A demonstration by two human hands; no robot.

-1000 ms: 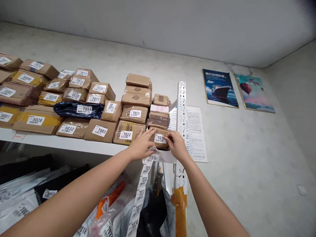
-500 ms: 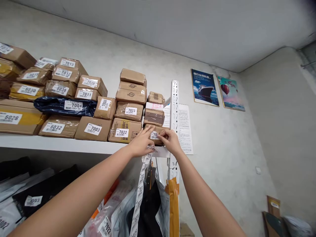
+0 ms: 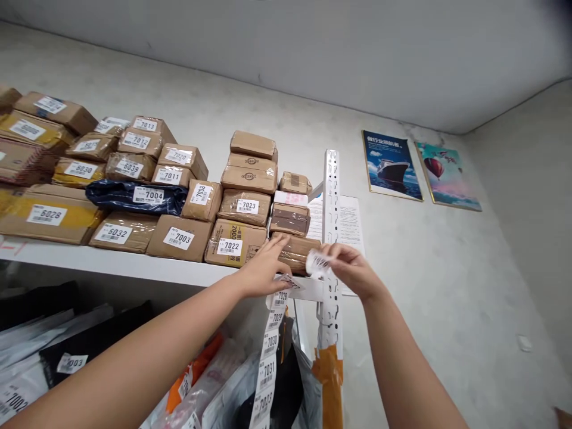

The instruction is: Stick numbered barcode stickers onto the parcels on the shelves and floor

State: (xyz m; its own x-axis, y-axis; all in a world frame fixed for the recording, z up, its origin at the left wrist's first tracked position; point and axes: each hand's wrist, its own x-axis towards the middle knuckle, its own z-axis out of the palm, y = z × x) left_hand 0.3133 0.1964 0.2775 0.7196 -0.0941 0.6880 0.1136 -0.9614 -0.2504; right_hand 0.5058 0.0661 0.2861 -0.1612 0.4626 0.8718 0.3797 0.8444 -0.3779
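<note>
**Loose label [image 3: 317, 263] in right hand [image 3: 355, 274], end parcel [image 3: 300, 250] showing no number**

Right hand is pinching the label narrowly by its right edge, holding it in front of the shelf upright [image 3: 331, 208], just beside the parcel. Label is curling; print is blurring. Left hand [image 3: 261, 271] is resting spread fingertips on the parcel's left front and apparently holding the label strip [image 3: 270, 339] near the thumb, though I can't see which fingers are clamping it. Strip is hanging below the shelf [image 3: 192, 271] edge. Parcel is sitting at the shelf's right end, bottom of its stack, right of box 7022 [image 3: 232, 239].

My read: they're placing or re-seating a label. Next move is calling for flattening the curl, squaring it up, pressing firmly.
</note>
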